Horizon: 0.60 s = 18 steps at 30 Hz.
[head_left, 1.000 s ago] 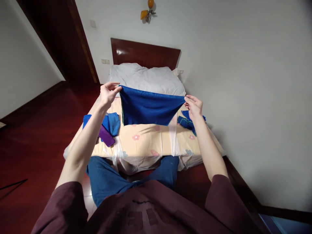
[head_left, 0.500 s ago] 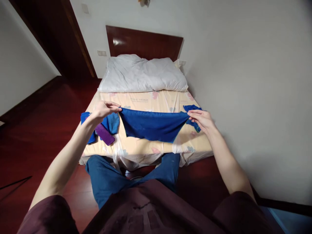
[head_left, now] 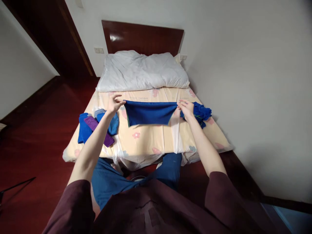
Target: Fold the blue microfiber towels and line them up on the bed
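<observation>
A dark blue cloth (head_left: 149,113) with a thin green edge is stretched between my hands over the bed. My left hand (head_left: 115,104) pinches its upper left corner between thumb and finger, the other fingers raised. At the upper right corner, my right hand (head_left: 185,108) grips the cloth with the fingertips. Beside my right hand lies a crumpled blue cloth pile (head_left: 202,113). Left of the held cloth, partly behind my left forearm, are a folded purple cloth (head_left: 90,123), a folded blue cloth (head_left: 83,131) and a lighter blue cloth (head_left: 113,125).
The bed (head_left: 136,146) has a pale, flower-patterned cover. A white quilt (head_left: 143,73) lies across its far end, against a dark wooden headboard (head_left: 143,37). A wall (head_left: 255,81) runs along the right, and a thin black rod (head_left: 18,185) shows at the lower left.
Both hands have moved farther over the bed and closer together, carrying the blue cloth away from me. Its upper edge spans less width, and more of the right-hand pile shows.
</observation>
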Motion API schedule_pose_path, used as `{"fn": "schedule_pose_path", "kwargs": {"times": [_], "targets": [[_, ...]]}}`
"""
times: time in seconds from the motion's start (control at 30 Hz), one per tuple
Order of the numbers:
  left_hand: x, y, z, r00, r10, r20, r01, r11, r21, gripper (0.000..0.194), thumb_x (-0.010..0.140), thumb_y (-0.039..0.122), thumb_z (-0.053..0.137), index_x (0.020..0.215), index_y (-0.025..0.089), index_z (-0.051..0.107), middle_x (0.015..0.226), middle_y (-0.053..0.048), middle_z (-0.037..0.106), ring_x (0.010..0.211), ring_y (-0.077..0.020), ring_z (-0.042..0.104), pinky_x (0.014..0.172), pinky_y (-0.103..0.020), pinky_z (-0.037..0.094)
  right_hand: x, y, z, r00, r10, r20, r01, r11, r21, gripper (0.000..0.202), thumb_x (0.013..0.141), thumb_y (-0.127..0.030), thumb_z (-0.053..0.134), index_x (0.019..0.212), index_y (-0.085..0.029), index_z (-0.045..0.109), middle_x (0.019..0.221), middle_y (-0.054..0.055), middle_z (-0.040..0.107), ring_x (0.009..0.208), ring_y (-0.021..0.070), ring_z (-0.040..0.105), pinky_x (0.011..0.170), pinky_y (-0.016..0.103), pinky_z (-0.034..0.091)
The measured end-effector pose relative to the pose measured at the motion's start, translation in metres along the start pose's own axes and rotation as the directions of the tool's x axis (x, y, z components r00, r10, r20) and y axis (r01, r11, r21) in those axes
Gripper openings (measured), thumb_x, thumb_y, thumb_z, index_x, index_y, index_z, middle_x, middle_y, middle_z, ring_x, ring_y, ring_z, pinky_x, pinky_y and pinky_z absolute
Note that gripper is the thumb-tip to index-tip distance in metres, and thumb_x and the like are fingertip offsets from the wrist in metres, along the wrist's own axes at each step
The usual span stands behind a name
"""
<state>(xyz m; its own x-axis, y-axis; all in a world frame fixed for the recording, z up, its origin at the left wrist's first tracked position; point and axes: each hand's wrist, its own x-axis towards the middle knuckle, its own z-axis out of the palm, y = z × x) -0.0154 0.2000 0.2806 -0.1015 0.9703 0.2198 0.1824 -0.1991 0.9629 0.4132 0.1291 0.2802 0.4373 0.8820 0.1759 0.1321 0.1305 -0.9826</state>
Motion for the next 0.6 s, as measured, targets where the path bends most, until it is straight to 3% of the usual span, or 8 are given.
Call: {"fn": "schedule_pose_path", "kwargs": {"times": [0.1, 0.17, 0.23, 0.37, 0.47, 0.53, 0.6], "targets": [[0.002, 0.002, -0.012, 0.98, 0.199, -0.002, -0.199, 0.977, 0.072, 0.067, 0.069, 0.048, 0.087, 0.121, 0.013, 0.062, 0.082, 0.0, 0.073, 0.076, -0.0134, 0.067, 0.076, -0.029, 0.052, 0.006, 0.005, -0.011, 0.982, -0.187, 0.024, 0.187, 0.982, 0.007, 0.052, 0.065, -0.052, 0.087, 0.1, -0.019, 0.067, 0.073, -0.001, 0.069, 0.061, 0.0115, 0.063, 0.058, 0.022, 0.054], [-0.014, -0.01, -0.023, 0.973, 0.232, 0.009, -0.231, 0.961, 0.149, 0.07, 0.07, 0.051, 0.086, 0.122, 0.011, 0.063, 0.086, -0.002, 0.074, 0.078, -0.0141, 0.067, 0.074, -0.027, 0.05, -0.003, 0.021, -0.021, 0.975, -0.217, 0.053, 0.218, 0.976, -0.008, 0.053, 0.065, -0.053, 0.086, 0.102, -0.02, 0.067, 0.075, -0.001, 0.069, 0.061, 0.0122, 0.063, 0.061, 0.025, 0.055], [-0.045, -0.038, -0.03, 0.98, 0.197, 0.027, -0.198, 0.958, 0.209, 0.069, 0.07, 0.055, 0.083, 0.121, 0.013, 0.066, 0.088, -0.004, 0.074, 0.078, -0.0155, 0.067, 0.07, -0.026, 0.049, -0.023, 0.052, -0.03, 0.978, -0.192, 0.082, 0.195, 0.98, -0.037, 0.052, 0.064, -0.052, 0.086, 0.1, -0.02, 0.068, 0.077, 0.0, 0.071, 0.064, 0.0135, 0.064, 0.066, 0.027, 0.057], [-0.132, -0.128, -0.027, 0.995, -0.039, 0.09, 0.007, 0.946, 0.324, 0.065, 0.074, 0.059, 0.073, 0.121, 0.015, 0.07, 0.089, -0.007, 0.074, 0.078, -0.0191, 0.067, 0.069, -0.028, 0.05, -0.094, 0.139, -0.03, 0.991, 0.016, 0.134, 0.006, 0.987, -0.163, 0.04, 0.064, -0.05, 0.086, 0.079, -0.019, 0.066, 0.095, 0.008, 0.075, 0.084, 0.0186, 0.07, 0.079, 0.03, 0.058], [-0.194, -0.194, -0.016, 0.943, -0.315, 0.107, 0.254, 0.889, 0.381, 0.065, 0.066, 0.058, 0.077, 0.113, 0.013, 0.071, 0.077, -0.006, 0.072, 0.075, -0.0227, 0.068, 0.07, -0.031, 0.052, -0.15, 0.199, -0.021, 0.929, 0.35, 0.12, -0.301, 0.903, -0.306, 0.041, 0.059, -0.048, 0.09, 0.074, -0.02, 0.064, 0.081, 0.008, 0.075, 0.077, 0.0213, 0.072, 0.076, 0.033, 0.059], [-0.22, -0.223, -0.009, 0.91, -0.407, 0.071, 0.364, 0.87, 0.332, 0.058, 0.066, 0.057, 0.075, 0.105, 0.014, 0.07, 0.078, -0.008, 0.073, 0.077, -0.0248, 0.07, 0.072, -0.033, 0.054, -0.175, 0.225, -0.016, 0.899, 0.429, 0.089, -0.379, 0.863, -0.335, 0.042, 0.058, -0.049, 0.09, 0.075, -0.02, 0.065, 0.071, 0.007, 0.074, 0.074, 0.024, 0.072, 0.072, 0.034, 0.06], [-0.23, -0.237, -0.004, 0.898, -0.439, 0.034, 0.411, 0.864, 0.291, 0.053, 0.068, 0.059, 0.072, 0.097, 0.015, 0.07, 0.081, -0.01, 0.075, 0.079, -0.0261, 0.071, 0.072, -0.034, 0.054, -0.185, 0.239, -0.012, 0.893, 0.445, 0.062, -0.402, 0.853, -0.333, 0.042, 0.058, -0.05, 0.09, 0.075, -0.021, 0.066, 0.07, 0.007, 0.074, 0.075, 0.0254, 0.073, 0.069, 0.034, 0.06]]}}
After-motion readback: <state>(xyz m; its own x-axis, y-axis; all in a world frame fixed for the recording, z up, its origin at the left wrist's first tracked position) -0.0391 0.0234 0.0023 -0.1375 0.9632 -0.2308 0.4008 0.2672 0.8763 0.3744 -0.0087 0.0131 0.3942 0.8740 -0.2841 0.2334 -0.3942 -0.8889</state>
